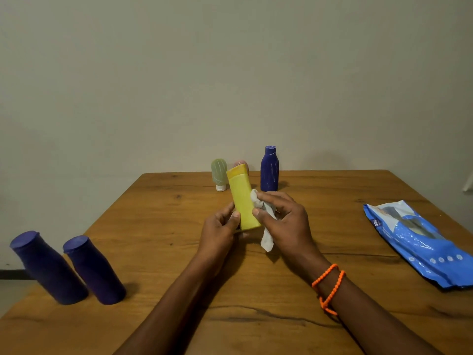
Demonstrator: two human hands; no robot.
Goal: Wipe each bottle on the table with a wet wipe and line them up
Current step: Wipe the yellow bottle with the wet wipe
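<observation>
Head view: left hand [222, 221] grips one yellow bottle [243, 201], right hand [284, 216] pinches one wipe [266, 221] against it, three blue bottles [269, 169] stand on the tabletop [179, 252].

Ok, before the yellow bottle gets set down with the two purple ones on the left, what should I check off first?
1. Left hand grips the yellow bottle: ok.
2. Right hand presses the wet wipe against it: ok.
3. Bottle wiped all round: cannot tell.
4. Two purple bottles stand side by side at the left: ok.
5. Free table beside them: ok.
6. Far bottles done, the green tube and blue bottle among them: cannot tell.
</observation>
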